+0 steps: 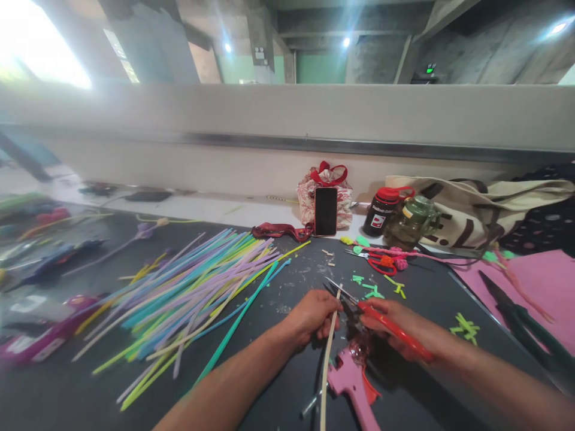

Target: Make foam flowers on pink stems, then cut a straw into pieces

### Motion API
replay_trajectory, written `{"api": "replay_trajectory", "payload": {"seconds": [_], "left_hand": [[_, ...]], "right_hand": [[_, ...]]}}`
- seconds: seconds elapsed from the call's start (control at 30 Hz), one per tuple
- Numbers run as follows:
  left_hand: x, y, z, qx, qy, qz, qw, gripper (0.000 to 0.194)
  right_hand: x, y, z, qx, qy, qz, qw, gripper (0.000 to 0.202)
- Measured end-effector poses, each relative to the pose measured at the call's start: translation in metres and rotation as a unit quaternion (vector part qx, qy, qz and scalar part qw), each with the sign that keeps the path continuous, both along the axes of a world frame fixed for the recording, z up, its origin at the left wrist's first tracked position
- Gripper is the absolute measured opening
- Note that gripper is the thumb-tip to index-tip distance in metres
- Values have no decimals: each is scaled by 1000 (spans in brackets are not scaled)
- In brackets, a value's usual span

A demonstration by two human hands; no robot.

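Observation:
My left hand [309, 316] pinches a long cream pipe cleaner [329, 365] close to its upper end; its lower part runs down past the picture's bottom edge. In my right hand [394, 320] is a pair of scissors with red handles [404, 339]. Their blades are parted, and the top of the cream stem crosses between or over them; I cannot tell which. Beneath my hands lies a pink glue gun [353, 383], its front partly hidden. A few cut cream pieces [331, 264] and green snippets [372, 292] lie beyond the blades.
Left of my arm spreads a pile of coloured pipe cleaners [193, 299]. A phone [326, 212] leans against a patterned bag [306, 194]. Further right stand a black bottle [376, 216] and a green jug [409, 224]. Large dark-handled shears [523, 326] and red scissors [381, 264] lie nearby.

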State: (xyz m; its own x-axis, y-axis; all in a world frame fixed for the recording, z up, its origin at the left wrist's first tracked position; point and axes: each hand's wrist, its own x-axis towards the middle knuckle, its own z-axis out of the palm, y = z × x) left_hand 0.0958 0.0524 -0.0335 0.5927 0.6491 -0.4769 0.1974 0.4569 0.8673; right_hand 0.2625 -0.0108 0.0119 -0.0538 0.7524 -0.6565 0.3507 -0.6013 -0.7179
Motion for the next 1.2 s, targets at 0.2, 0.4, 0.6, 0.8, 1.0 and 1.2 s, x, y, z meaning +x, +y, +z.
{"api": "replay_trajectory", "payload": {"seconds": [0.2,0.4,0.6,0.8,1.0,1.2], "left_hand": [[1,-2,2,12,13,-5,1000,11],[0,-2,1,10,14,-17,1000,10],[-5,2,2,19,-49,41,998,12],[-9,5,8,16,-96,76,992,18],[-7,-1,12,-1,-96,55,994,18],[-7,-2,14,-10,-85,37,996,18]], "right_hand": [[2,-3,-3,-15,11,-4,1000,27],[4,-10,-2,11,58,-43,997,33],[7,-22,15,8,84,-115,990,46],[10,-31,20,31,120,-85,989,43],[1,-31,12,47,119,-16,992,32],[-5,-26,3,44,98,-10,994,36]]}}
